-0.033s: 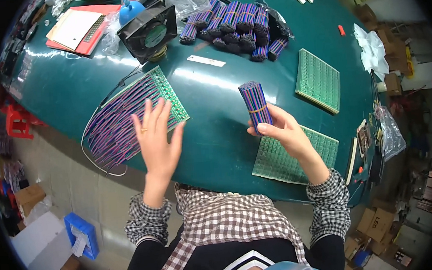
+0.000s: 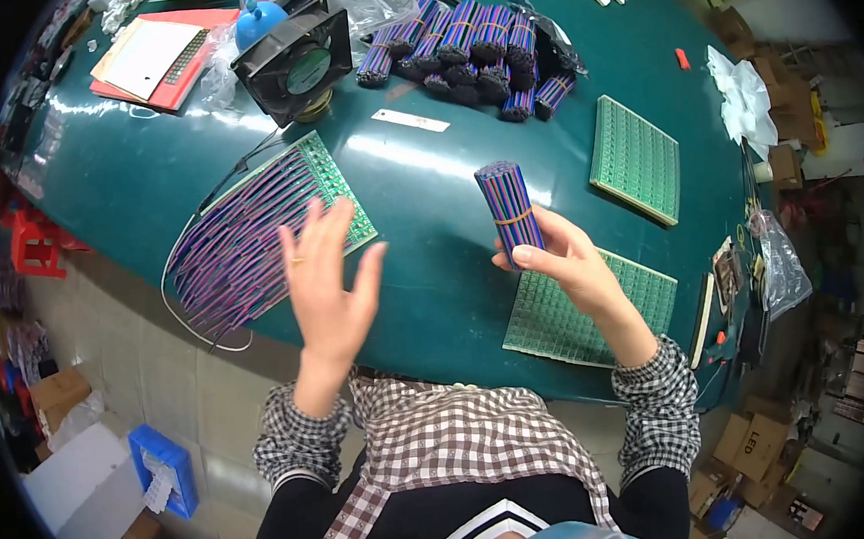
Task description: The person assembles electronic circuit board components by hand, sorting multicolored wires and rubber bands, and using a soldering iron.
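My right hand [image 2: 561, 252] grips a bundle of thin wires [image 2: 507, 189] in blue, purple and red, tied round with a tan rubber band. The bundle stands nearly upright, its cut ends facing up. Below that hand a green circuit board panel [image 2: 546, 322] lies near the table's front edge. My left hand [image 2: 328, 287] is empty, its fingers spread, over the right side of a fan of loose wires [image 2: 231, 254]. Those wires run across a green circuit board [image 2: 334, 181] at their upper right end. Whether the left hand touches them I cannot tell.
A pile of banded wire bundles [image 2: 477, 51] lies at the back beside a black fan [image 2: 298, 69]. Another green panel [image 2: 635, 160] is at the right. A white strip [image 2: 411, 121] lies mid-table. Red and white sheets [image 2: 152, 64] are at the far left.
My left hand has shifted a little to the right, away from the loose wires. My right hand and its bundle have hardly moved.
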{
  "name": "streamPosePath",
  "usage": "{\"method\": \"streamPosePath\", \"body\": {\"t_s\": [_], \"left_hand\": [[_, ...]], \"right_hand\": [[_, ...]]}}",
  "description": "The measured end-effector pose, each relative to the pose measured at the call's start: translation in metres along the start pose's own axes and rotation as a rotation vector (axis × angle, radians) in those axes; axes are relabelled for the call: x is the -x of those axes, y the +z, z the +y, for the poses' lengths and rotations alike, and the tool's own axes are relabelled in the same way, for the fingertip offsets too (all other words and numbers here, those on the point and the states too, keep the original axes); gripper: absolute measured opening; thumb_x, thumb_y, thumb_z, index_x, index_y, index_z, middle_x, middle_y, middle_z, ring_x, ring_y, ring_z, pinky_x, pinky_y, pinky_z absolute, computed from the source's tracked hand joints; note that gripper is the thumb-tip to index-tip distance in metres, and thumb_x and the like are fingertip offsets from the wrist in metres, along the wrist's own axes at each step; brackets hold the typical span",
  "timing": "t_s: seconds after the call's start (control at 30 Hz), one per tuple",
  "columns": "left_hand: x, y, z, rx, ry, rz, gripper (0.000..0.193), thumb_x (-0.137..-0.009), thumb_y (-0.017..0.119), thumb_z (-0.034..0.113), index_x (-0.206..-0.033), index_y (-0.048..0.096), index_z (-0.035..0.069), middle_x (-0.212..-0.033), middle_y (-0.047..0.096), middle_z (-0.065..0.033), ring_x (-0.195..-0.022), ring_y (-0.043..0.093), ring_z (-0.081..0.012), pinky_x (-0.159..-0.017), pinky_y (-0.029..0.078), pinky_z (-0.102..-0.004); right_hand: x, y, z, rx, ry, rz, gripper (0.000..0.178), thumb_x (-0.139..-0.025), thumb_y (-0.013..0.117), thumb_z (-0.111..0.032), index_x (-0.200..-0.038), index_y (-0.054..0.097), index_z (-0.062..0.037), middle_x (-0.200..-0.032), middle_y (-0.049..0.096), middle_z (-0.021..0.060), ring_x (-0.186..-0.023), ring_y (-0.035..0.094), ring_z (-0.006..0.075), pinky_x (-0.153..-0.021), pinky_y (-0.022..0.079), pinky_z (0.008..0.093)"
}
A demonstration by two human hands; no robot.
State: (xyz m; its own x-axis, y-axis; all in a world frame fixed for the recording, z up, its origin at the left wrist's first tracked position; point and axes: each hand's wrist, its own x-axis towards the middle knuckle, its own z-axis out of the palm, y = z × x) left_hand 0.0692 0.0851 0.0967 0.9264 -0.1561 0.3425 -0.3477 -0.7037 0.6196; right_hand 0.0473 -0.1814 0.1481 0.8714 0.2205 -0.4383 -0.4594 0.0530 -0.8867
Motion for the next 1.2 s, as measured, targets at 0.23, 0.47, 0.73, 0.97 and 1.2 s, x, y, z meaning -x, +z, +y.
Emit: {"method": "streamPosePath", "body": {"t_s": [0.23, 0.47, 0.73, 0.97, 1.2], "left_hand": [[-0.023, 0.008, 0.076, 0.209, 0.029, -0.171, 0.053, -0.081, 0.07, 0.017, -0.126, 0.049, -0.001, -0.12, 0.058, -0.0151, -0.123, 0.047, -0.0332, -0.107, 0.026, -0.048], [-0.045, 0.067, 0.092, 1.603, -0.613, -0.622, 0.046, -0.093, 0.054, 0.022, -0.131, 0.042, -0.002, -0.122, 0.056, -0.018, -0.115, 0.054, -0.024, -0.096, 0.045, -0.0356], [-0.045, 0.085, 0.099, 1.589, -0.672, -0.738, 0.04, -0.095, 0.049, 0.026, -0.125, 0.047, -0.001, -0.118, 0.058, -0.016, -0.109, 0.057, -0.024, -0.092, 0.048, -0.0368], [-0.048, 0.092, 0.097, 1.638, -0.821, -0.77, 0.038, -0.094, 0.052, 0.027, -0.121, 0.049, 0.0, -0.116, 0.059, -0.0162, -0.108, 0.058, -0.0248, -0.091, 0.049, -0.0377], [-0.049, 0.096, 0.093, 1.633, -0.949, -0.764, 0.036, -0.092, 0.057, 0.027, -0.115, 0.053, 0.0, -0.11, 0.061, -0.0182, -0.104, 0.06, -0.0252, -0.089, 0.05, -0.0385]], "right_hand": [[0.013, 0.005, -0.005, -0.069, 0.002, 0.044, 0.059, -0.084, 0.068, -0.012, -0.133, 0.039, 0.0031, -0.112, 0.057, 0.0089, -0.097, 0.061, 0.0171, -0.087, 0.048, 0.029], [0.024, 0.005, 0.011, -0.104, -0.079, 0.063, 0.065, -0.081, 0.07, -0.008, -0.136, 0.036, 0.0024, -0.122, 0.05, 0.0088, -0.107, 0.055, 0.0155, -0.09, 0.048, 0.0288], [0.034, -0.005, 0.015, -0.16, -0.017, 0.12, 0.062, -0.083, 0.069, -0.01, -0.135, 0.037, 0.0015, -0.117, 0.055, 0.009, -0.101, 0.058, 0.0144, -0.086, 0.05, 0.0284], [0.031, -0.009, 0.02, -0.205, -0.014, 0.094, 0.055, -0.088, 0.063, -0.014, -0.134, 0.038, 0.0019, -0.117, 0.055, 0.0105, -0.099, 0.06, 0.0171, -0.085, 0.051, 0.0299], [0.029, -0.013, 0.014, -0.362, 0.148, 0.068, 0.046, -0.096, 0.046, -0.034, -0.127, 0.046, 0.0007, -0.114, 0.057, 0.0119, -0.094, 0.063, 0.023, -0.082, 0.055, 0.0352]]}}
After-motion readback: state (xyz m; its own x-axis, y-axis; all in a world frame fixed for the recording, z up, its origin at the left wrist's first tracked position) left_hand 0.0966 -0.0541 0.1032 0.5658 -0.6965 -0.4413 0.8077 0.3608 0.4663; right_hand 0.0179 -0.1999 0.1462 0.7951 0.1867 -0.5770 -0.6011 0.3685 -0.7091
